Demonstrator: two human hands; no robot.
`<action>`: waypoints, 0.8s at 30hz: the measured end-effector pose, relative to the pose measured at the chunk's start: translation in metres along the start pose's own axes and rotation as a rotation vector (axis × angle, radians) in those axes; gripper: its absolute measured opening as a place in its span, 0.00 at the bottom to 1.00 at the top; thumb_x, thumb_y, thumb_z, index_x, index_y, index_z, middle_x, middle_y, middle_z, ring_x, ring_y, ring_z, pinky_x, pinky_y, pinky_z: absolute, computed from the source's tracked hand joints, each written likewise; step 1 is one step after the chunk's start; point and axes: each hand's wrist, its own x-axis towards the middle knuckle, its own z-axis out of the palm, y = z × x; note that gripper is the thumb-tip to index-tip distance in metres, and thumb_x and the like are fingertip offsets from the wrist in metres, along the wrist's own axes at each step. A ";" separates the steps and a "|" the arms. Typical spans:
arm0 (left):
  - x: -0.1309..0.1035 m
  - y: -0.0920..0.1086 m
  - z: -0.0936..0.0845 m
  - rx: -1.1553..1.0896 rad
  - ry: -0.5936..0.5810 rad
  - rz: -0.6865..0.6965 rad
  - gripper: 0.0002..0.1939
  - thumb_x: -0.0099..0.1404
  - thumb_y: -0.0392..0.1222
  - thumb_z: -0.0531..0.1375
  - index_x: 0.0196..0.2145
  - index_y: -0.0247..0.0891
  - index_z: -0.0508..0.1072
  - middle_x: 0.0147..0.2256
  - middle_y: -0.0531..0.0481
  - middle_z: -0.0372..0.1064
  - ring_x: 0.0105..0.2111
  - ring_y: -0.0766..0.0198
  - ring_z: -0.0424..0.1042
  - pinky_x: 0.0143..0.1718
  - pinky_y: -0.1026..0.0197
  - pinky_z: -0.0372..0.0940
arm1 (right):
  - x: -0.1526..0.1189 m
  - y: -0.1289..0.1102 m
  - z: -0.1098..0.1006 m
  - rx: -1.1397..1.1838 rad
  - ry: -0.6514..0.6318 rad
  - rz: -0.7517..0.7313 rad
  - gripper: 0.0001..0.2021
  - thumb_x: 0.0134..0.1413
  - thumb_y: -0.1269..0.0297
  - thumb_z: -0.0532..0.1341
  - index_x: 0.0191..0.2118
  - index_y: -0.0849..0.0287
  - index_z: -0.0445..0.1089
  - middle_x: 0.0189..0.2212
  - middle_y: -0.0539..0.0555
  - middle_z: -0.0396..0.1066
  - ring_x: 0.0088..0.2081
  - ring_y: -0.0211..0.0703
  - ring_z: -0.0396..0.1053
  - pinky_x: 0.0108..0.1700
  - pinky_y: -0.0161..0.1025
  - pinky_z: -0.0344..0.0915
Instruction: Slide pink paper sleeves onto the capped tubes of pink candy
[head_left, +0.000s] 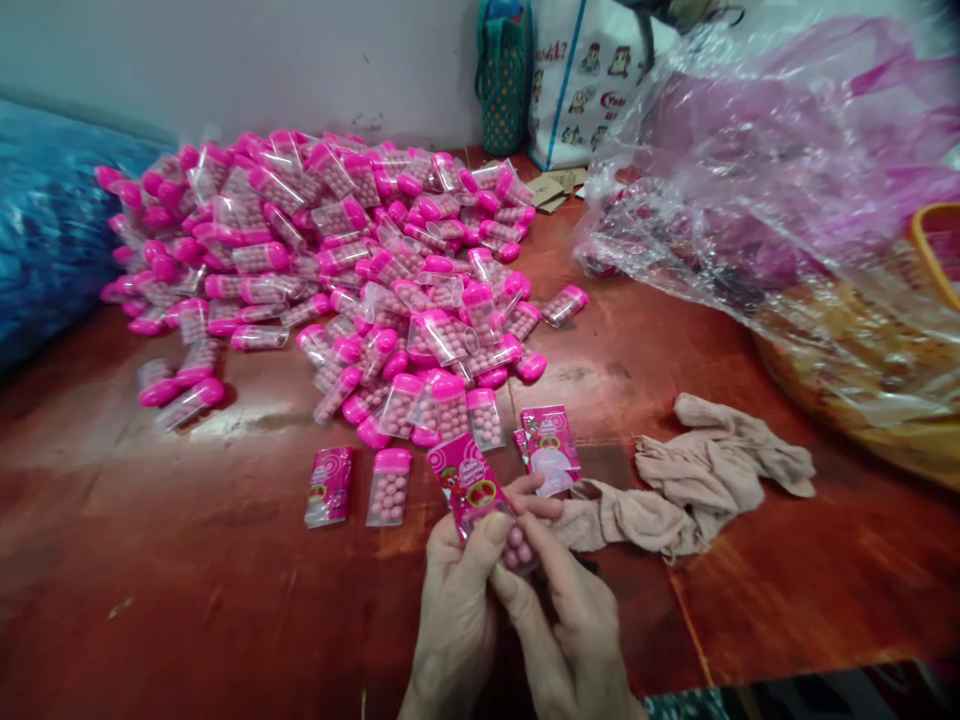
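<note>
Both my hands meet at the lower centre. My left hand (457,610) is closed with its thumb pressed on a pink printed sleeve (465,480). The sleeve partly surrounds a clear container of pink balls (517,548). Fingers of my right hand (574,610) pinch the container's lower end. Left of my hands, a pink-capped container (388,487) lies beside a stack of printed sleeves (329,487). Another stack of sleeves (551,447) lies just beyond my right fingers. A large pile of pink-capped containers (337,230) spreads behind.
A crumpled beige cloth (697,480) lies to the right. Clear and pink plastic bags (750,160) cover a yellow basket (862,400). A blue bag (60,230) is at the left edge. A white printed bag (585,90) and a green pouch (502,85) stand by the wall.
</note>
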 end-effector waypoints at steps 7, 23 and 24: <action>0.010 0.008 0.003 -0.071 0.086 0.115 0.12 0.59 0.43 0.60 0.36 0.33 0.78 0.33 0.41 0.77 0.38 0.54 0.74 0.43 0.53 0.67 | 0.014 -0.003 -0.009 -0.083 -0.003 0.053 0.18 0.57 0.68 0.56 0.53 0.58 0.63 0.47 0.57 0.72 0.47 0.48 0.71 0.48 0.42 0.70; 0.014 0.008 0.002 -0.056 0.120 0.100 0.13 0.59 0.45 0.59 0.35 0.33 0.77 0.37 0.39 0.76 0.41 0.51 0.73 0.43 0.52 0.67 | 0.007 0.000 0.004 -0.025 -0.013 0.031 0.21 0.58 0.71 0.54 0.57 0.60 0.59 0.51 0.59 0.69 0.52 0.51 0.67 0.50 0.45 0.69; 0.014 0.009 0.003 -0.043 0.120 0.102 0.12 0.60 0.44 0.59 0.34 0.32 0.77 0.37 0.39 0.76 0.41 0.52 0.73 0.43 0.53 0.67 | 0.006 0.000 0.006 -0.018 -0.015 0.028 0.20 0.58 0.71 0.54 0.57 0.60 0.58 0.51 0.59 0.69 0.51 0.51 0.67 0.50 0.45 0.69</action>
